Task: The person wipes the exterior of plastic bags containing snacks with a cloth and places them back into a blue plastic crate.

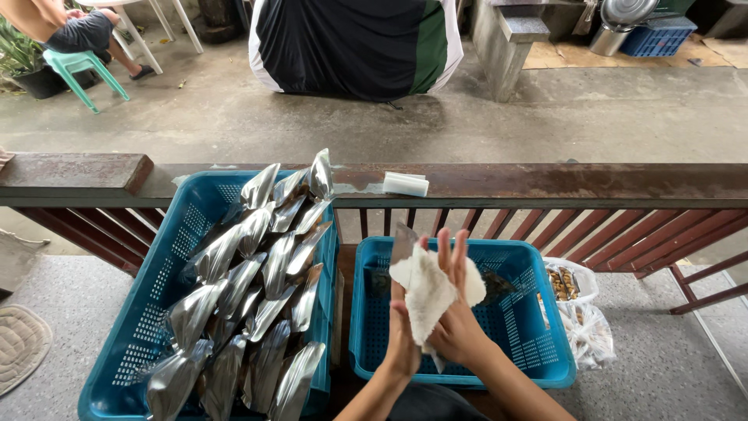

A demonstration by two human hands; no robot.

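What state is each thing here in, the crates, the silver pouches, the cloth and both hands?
Left crate: full of pouches.
Silver pouches: upright, packed in rows.
Right crate: nearly empty.
White cloth: crumpled between both hands.
Left hand: gripping cloth.
Right hand: fingers spread, pressing cloth.

Left of the hands, silver pouches (249,296) fill one blue crate (167,257); beyond, a wooden railing (545,183) blocks; the crate below (530,327) lies mostly open.
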